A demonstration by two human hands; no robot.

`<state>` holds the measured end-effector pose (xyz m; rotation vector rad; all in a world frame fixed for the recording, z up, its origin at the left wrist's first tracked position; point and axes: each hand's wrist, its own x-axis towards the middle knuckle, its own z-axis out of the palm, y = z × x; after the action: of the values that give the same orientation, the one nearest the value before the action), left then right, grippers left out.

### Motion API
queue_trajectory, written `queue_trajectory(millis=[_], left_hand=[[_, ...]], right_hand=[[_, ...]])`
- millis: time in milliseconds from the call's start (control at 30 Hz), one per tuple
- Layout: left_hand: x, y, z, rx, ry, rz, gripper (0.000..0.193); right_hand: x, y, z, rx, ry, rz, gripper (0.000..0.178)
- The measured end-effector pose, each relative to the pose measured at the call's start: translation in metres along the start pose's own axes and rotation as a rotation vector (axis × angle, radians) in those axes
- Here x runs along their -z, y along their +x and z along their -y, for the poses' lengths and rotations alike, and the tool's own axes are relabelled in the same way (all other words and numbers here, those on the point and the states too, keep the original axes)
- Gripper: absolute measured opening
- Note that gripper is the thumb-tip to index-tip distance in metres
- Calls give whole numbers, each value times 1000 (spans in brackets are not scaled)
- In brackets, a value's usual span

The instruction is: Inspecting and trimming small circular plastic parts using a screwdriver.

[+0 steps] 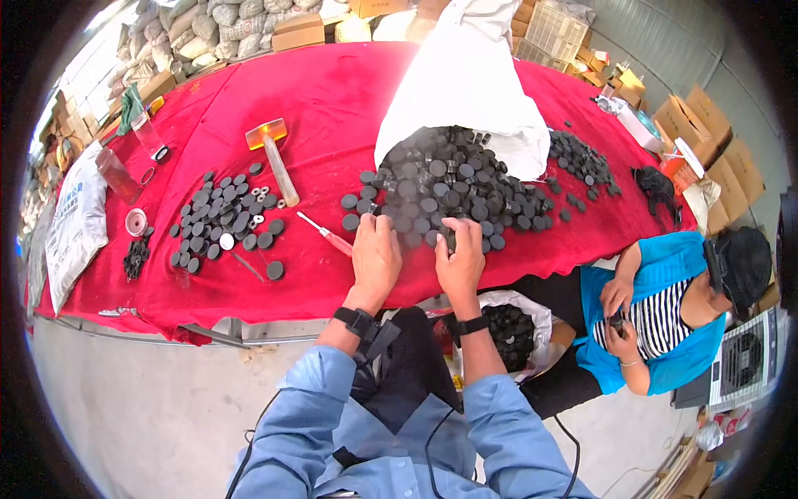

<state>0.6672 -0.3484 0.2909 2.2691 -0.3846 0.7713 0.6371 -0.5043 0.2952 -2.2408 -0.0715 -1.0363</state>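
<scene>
My right hand is closed, with a dark round piece between thumb and fingers. The fingers of my left hand are curled together at the near edge of a heap of black discs; what they hold, if anything, is hidden. That heap spills from the mouth of a white sack onto a red cloth. Just left of my left hand lies a red-handled screwdriver, its shaft pointing up and left. Between my forearms and the co-worker, a lined container of dark pieces stands below the table edge.
Left of the heap lie a mallet with an amber head and more scattered discs. Another small heap is at the right. A co-worker in blue sits at the right, handling a small dark piece. Clear cylinders stand far left.
</scene>
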Motion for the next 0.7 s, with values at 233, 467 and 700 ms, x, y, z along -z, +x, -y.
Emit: queue_trajectory(millis=[233, 467, 700], left_hand=[[7, -2, -11, 92, -241, -46, 27], [44, -33, -27, 310, -692, 45, 24], [101, -62, -3, 1081, -1934, 338, 48]], right_hand=[[1, 2, 4, -18, 9, 18, 33], [4, 1, -1, -25, 94, 8, 35], [4, -21, 94, 21, 587, 530, 58]])
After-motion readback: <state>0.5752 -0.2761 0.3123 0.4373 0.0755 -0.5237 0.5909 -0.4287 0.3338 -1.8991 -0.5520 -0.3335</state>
